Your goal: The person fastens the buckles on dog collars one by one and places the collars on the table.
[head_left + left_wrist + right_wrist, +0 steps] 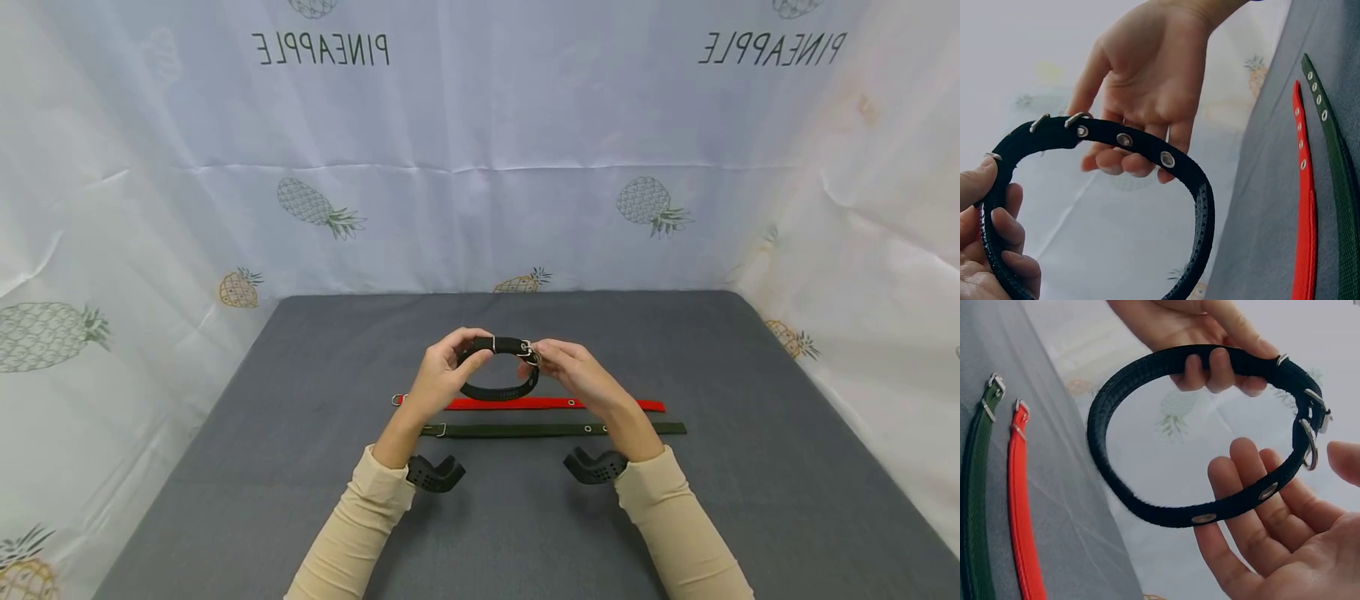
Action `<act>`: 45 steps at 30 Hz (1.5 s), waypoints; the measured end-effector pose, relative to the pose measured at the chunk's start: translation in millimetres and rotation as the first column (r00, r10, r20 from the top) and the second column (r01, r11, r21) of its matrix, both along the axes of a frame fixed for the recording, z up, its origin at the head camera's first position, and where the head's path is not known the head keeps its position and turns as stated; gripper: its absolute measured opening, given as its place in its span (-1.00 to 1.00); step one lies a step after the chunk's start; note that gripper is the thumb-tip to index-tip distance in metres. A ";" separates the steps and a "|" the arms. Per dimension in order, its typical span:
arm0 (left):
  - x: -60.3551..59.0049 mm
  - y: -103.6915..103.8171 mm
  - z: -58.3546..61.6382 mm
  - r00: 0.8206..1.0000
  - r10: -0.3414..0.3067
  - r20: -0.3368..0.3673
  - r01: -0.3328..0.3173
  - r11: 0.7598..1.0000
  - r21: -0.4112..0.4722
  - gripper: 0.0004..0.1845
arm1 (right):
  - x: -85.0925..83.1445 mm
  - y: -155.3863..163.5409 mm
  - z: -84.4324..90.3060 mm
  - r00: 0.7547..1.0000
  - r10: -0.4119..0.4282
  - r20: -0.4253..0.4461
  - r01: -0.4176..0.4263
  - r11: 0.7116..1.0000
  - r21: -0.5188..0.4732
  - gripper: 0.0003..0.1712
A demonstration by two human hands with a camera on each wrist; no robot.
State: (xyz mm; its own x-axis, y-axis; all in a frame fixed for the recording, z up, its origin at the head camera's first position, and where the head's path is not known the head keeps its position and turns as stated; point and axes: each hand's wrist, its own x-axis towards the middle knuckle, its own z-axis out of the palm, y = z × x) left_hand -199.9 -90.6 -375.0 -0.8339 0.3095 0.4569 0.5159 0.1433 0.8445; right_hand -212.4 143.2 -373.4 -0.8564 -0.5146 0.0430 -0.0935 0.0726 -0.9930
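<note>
The word PINEAPPLE [321, 48] runs mirrored across the backdrop [480, 167], once at eleven o'clock and again at one. Above the middle of the grey table [300, 500], a black collar [501, 392] is buckled into a loop. The left hand [438, 375] curls thumb and fingers round its strap. The right hand [573, 367] lies open, its fingers straight by the buckle [1310, 428]. Toward six o'clock beneath the collar, a red strap [525, 403] and a green strap [555, 430] lie flat, side by side.

- The person wears long beige sleeves [352, 533] reaching to both wrists.
- A black perforated camera mount [433, 475] sits under the left wrist; a matching one [595, 466] sits under the right.
- Both hands are bare.
</note>
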 end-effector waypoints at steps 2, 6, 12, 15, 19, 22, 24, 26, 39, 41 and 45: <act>-0.5 -0.3 0.5 1.000 0.002 0.002 -0.002 1.000 0.008 -0.74 | -0.9 2.0 -1.2 1.000 0.015 0.002 -0.015 1.000 0.001 -0.49; -1.1 -0.2 0.7 1.000 0.003 0.009 -0.004 1.000 0.012 -0.73 | -2.7 4.3 -3.4 0.999 0.046 0.007 -0.046 0.999 -0.015 -0.56; -0.9 -0.7 -0.5 1.000 -0.001 0.022 0.001 1.000 0.012 -0.71 | -3.5 5.7 -5.1 0.997 0.064 0.033 -0.062 0.996 -0.062 -0.71; -2.3 -0.4 -2.0 0.999 -0.006 0.031 0.006 1.000 0.010 -0.71 | -2.9 6.8 -4.9 0.997 0.066 0.039 -0.062 0.994 -0.088 -0.80; -4.3 -0.6 -4.2 0.999 -0.014 0.049 0.014 1.000 0.013 -0.72 | -3.6 6.7 -4.9 0.997 0.072 0.038 -0.068 0.992 -0.102 -0.82; -5.3 -0.7 -5.2 0.998 -0.023 0.052 0.022 1.000 0.015 -0.71 | -4.9 6.5 -5.7 0.996 0.083 0.026 -0.080 0.991 -0.107 -0.81; -5.5 -0.8 -5.3 0.998 -0.029 0.049 0.028 0.999 0.015 -0.71 | -5.4 6.4 -6.0 0.996 0.090 0.022 -0.087 0.990 -0.112 -0.81; -6.1 -1.2 -5.8 0.998 -0.030 0.047 0.030 1.000 0.010 -0.71 | -5.8 6.6 -5.9 0.995 0.093 0.019 -0.090 0.989 -0.114 -0.81; -11.6 -9.0 -6.2 0.998 -0.002 0.056 0.006 0.998 -0.063 -0.69 | -10.1 14.9 0.0 0.998 0.058 0.015 -0.057 0.996 -0.063 -0.82; -12.7 -11.9 -6.0 0.999 -0.004 0.042 0.007 0.998 -0.058 -0.69 | -11.6 17.7 1.1 0.999 0.053 0.006 -0.053 0.997 -0.062 -0.81; -15.5 -18.2 -6.3 1.000 0.004 0.029 -0.002 0.999 -0.051 -0.70 | -15.2 24.5 3.5 0.999 0.045 -0.011 -0.045 0.997 -0.064 -0.79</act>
